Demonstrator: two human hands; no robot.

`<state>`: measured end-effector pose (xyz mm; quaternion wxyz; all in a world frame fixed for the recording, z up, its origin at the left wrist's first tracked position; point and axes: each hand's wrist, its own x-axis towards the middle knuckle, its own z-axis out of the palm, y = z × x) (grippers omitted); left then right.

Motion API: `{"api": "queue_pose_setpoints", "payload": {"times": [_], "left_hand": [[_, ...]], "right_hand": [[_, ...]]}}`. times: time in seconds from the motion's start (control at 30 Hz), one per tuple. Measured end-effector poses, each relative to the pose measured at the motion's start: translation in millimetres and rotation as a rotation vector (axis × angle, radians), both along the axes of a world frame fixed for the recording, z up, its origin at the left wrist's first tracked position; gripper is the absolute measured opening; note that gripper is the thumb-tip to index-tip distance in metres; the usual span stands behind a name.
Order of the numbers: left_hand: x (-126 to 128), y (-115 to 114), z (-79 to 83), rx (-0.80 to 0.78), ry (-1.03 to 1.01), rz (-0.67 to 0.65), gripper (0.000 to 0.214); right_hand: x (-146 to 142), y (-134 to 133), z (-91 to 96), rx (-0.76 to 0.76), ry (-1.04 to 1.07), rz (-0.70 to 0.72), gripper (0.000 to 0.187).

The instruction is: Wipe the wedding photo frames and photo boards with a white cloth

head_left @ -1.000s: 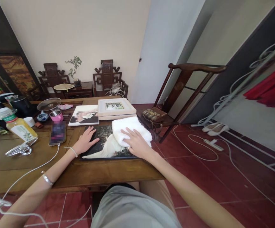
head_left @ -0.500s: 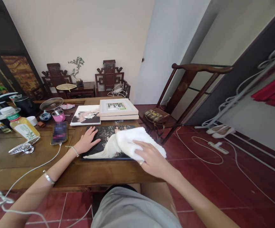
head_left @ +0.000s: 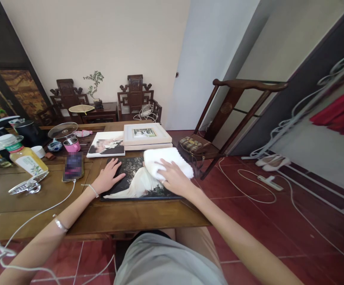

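Note:
A dark photo print [head_left: 130, 180] showing a white gown lies flat on the wooden table [head_left: 115, 215] in front of me. My left hand [head_left: 108, 176] rests open and flat on its left edge. My right hand [head_left: 173, 178] presses down on a folded white towel [head_left: 167, 164] that lies over the print's upper right corner, fingers spread across the cloth.
Behind the print lie another photo print [head_left: 106, 144] and a stack of pale frames [head_left: 146, 135]. A phone [head_left: 73, 167], juice bottle [head_left: 23, 158], pink cup [head_left: 71, 145] and cables sit to the left. A dark wooden chair [head_left: 219, 118] holding a bag [head_left: 194, 143] stands at the right.
My right hand slid the towel toward the print's lower right edge, then back up to its upper right corner. My left hand stayed in place.

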<state>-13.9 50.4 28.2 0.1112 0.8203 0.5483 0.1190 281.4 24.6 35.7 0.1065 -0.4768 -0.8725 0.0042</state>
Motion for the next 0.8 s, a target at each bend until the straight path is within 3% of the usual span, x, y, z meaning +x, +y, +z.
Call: {"api": "queue_pose_setpoints", "payload": {"times": [0.17, 0.27, 0.33, 0.6, 0.7, 0.8], "left_hand": [[1.1, -1.2, 0.5, 0.011, 0.005, -0.007, 0.062], [0.7, -0.9, 0.1, -0.003, 0.017, -0.012, 0.063], [0.1, -0.5, 0.3, -0.017, 0.023, -0.019, 0.064], [-3.0, 0.1, 2.1, -0.022, 0.005, -0.045, 0.066], [-3.3, 1.0, -4.0, 0.017, -0.035, -0.014, 0.067], [-3.2, 2.6, -12.4, 0.092, -0.095, 0.050, 0.073]], "right_hand": [[11.2, -83.9, 3.6, -0.051, 0.030, 0.063, 0.039], [14.6, -98.0, 5.7, -0.053, 0.060, 0.101, 0.036], [13.3, -83.5, 5.9, -0.042, 0.072, 0.106, 0.035], [-5.2, 31.5, -1.2, 0.062, 0.025, -0.015, 0.036], [-10.2, 35.0, -5.6, 0.091, 0.014, -0.019, 0.038], [-13.0, 5.5, -8.8, 0.077, 0.017, 0.029, 0.041]]}}
